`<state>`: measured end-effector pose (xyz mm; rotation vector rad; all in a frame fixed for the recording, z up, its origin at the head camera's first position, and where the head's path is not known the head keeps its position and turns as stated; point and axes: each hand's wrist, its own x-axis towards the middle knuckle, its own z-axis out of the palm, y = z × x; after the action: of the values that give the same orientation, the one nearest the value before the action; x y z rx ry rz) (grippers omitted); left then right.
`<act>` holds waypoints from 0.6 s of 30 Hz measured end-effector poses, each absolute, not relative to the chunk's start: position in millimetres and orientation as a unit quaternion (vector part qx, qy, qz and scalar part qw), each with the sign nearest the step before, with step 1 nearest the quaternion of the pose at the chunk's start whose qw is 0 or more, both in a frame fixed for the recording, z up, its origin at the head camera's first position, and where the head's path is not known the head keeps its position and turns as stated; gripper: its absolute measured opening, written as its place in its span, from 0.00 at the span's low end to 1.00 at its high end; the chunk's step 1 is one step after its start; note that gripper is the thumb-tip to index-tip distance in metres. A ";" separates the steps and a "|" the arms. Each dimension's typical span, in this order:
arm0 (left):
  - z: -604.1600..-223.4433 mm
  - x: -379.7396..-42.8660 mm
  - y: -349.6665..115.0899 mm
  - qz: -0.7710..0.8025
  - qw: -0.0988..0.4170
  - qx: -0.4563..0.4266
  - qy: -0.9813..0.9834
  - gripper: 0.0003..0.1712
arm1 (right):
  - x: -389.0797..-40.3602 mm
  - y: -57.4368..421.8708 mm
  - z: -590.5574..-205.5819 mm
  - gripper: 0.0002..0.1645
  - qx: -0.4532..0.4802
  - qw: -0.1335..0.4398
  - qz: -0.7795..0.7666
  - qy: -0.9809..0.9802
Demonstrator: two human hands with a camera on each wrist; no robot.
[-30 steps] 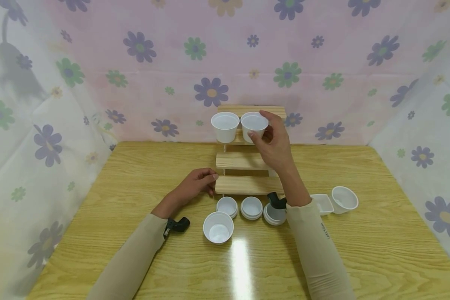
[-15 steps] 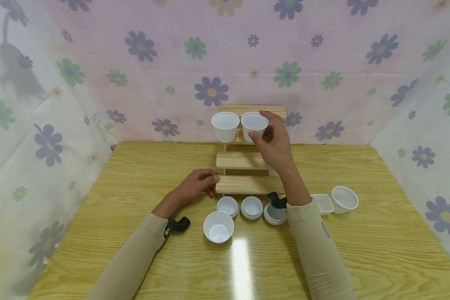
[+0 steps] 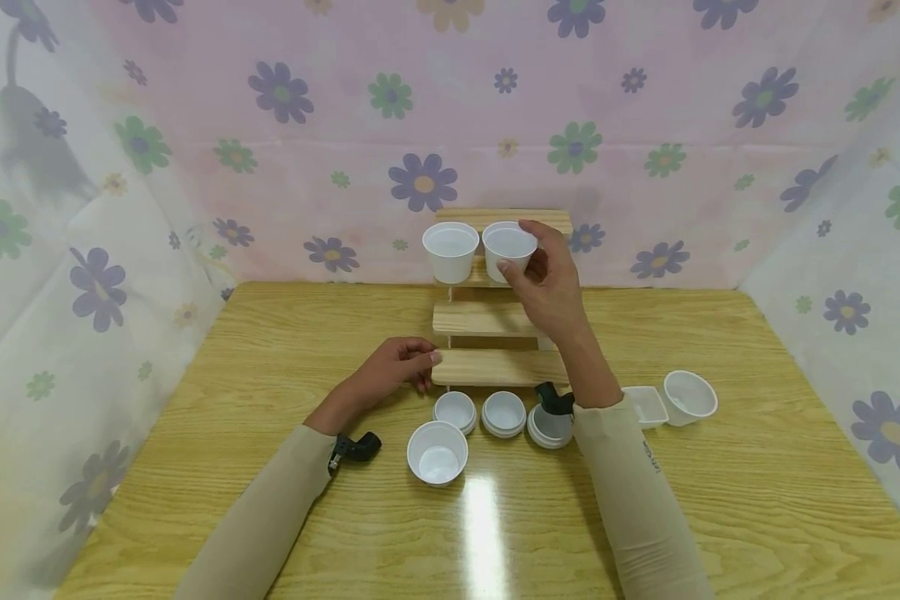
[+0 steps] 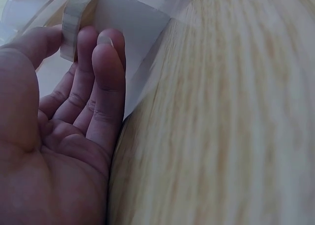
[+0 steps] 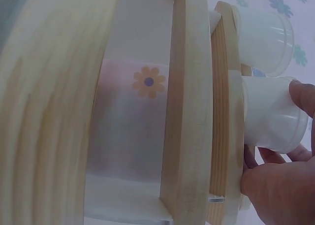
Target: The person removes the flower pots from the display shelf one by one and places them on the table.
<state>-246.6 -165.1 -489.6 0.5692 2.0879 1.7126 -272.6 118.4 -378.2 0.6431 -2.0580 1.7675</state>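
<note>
A tiered wooden stand stands at mid-table. My left hand pinches the left end of its lowest board; in the left wrist view the thumb lies on one face of the board end, with fingers behind it. Two white plastic cups sit side by side on an upper tier. My right hand grips the right cup, thumb at the front and a finger at the rim. Just beside it stands the left cup, upright. In the right wrist view the held cup has its base at a board's edge.
Several small white bowls, one of them this round bowl, line up before the stand, with a larger white cup nearer. At right lie a square white dish and a tilted white cup. A flowered cloth hangs behind.
Almost nothing differs: the right hand stays at the right cup, which shifts at most very slightly, and the left hand keeps its hold on the board end.
</note>
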 end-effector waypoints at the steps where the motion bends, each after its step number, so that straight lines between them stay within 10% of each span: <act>1: -489.3 -246.9 -164.9 0.610 0.191 0.203 0.742 0.17 | -273.3 118.7 -378.3 0.35 0.227 0.176 0.625 -0.726; 18: -487.1 -244.4 -161.2 0.621 0.191 0.195 0.735 0.18 | -273.7 121.6 -376.8 0.35 0.215 0.158 0.644 -0.717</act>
<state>-244.4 -161.2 -487.1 0.5491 2.0646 1.7443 -273.7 121.6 -376.8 0.6158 -2.0518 1.8415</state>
